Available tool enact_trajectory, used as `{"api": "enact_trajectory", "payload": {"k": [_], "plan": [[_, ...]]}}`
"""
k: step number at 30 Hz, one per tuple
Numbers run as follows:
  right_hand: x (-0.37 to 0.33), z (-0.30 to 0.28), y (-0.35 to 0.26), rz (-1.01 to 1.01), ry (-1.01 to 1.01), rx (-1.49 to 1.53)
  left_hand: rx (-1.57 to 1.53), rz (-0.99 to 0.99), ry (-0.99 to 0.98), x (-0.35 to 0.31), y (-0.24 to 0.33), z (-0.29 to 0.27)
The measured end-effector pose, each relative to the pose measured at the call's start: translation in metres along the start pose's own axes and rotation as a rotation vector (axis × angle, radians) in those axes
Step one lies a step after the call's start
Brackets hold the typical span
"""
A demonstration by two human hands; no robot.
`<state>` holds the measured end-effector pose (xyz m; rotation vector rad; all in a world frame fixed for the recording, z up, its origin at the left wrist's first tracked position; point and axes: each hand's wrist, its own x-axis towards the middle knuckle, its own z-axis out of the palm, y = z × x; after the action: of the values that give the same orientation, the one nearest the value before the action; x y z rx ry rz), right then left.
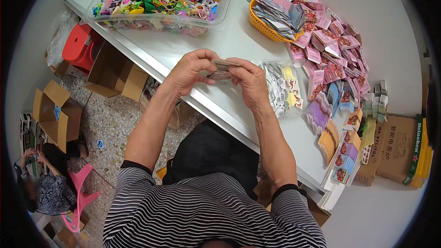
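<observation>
Above the near edge of the white table, my left hand (193, 71) and my right hand (250, 80) pinch a small flat greyish packet (221, 70) between them. Fingers cover parts of it, so its exact kind is unclear. Just right of my right hand lies a clear plastic bag (277, 89) of black-and-white printed pieces, with yellowish pieces at one side. Beyond my hands stands a yellow-orange basket (264, 26) filled with flat greyish packets (275, 16). A heap of small pink printed boxes (328, 48) spreads to its right.
At the far left of the table (161, 48) sits a clear tub (211, 23) of colourful small trinkets. Stacked printed cards (328, 138) and a brown carton (397, 144) are at the right. On the floor are open cartons (62, 121), a red stool (77, 41) and a person seated on a pink chair (82, 193).
</observation>
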<state>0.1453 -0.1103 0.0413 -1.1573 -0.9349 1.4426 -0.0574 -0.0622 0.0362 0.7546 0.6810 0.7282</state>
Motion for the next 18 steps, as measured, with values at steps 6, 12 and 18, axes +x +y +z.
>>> {"api": "enact_trajectory", "payload": {"k": [6, 12, 18], "plan": [[-0.005, -0.001, 0.013, -0.27, -0.006, -0.156, 0.381, 0.431, 0.07, 0.001, -0.022, -0.015], [-0.009, 0.003, 0.009, -0.283, 0.005, -0.146, 0.421, 0.505, 0.025, 0.0, -0.024, -0.021], [-0.007, 0.005, 0.009, -0.273, 0.04, -0.183, 0.44, 0.4, 0.08, 0.0, -0.019, -0.017]]}}
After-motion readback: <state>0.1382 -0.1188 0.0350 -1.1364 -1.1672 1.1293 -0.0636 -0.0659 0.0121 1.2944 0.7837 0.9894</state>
